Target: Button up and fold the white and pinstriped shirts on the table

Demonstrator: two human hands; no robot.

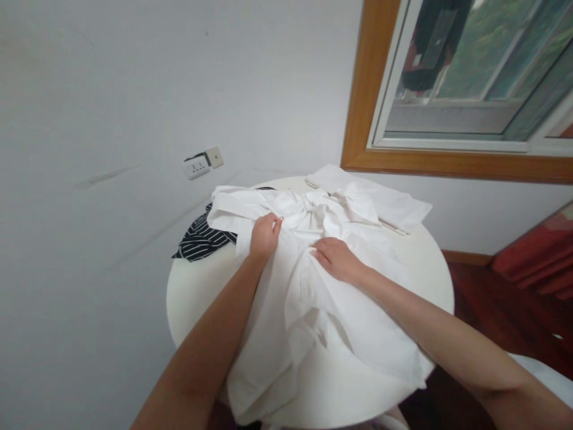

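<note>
A white shirt (268, 340) lies spread and rumpled over a round white table, its lower part hanging toward me past the front edge. My left hand (266, 236) pinches the cloth left of the middle, thumb and fingertips together. Lower and to the right, my right hand (335, 258) is closed on a fold of the shirt near its front opening. Around the far part the fabric is bunched and creased. Some of the cloth under both hands is hidden.
The round white table (192, 298) stands close to the wall. Dark striped cloth (206, 236) sticks out beneath the shirt at the left. A wall socket (197, 166) is behind it. A wood-framed window (373, 89) and a red curtain (537, 257) are at the right.
</note>
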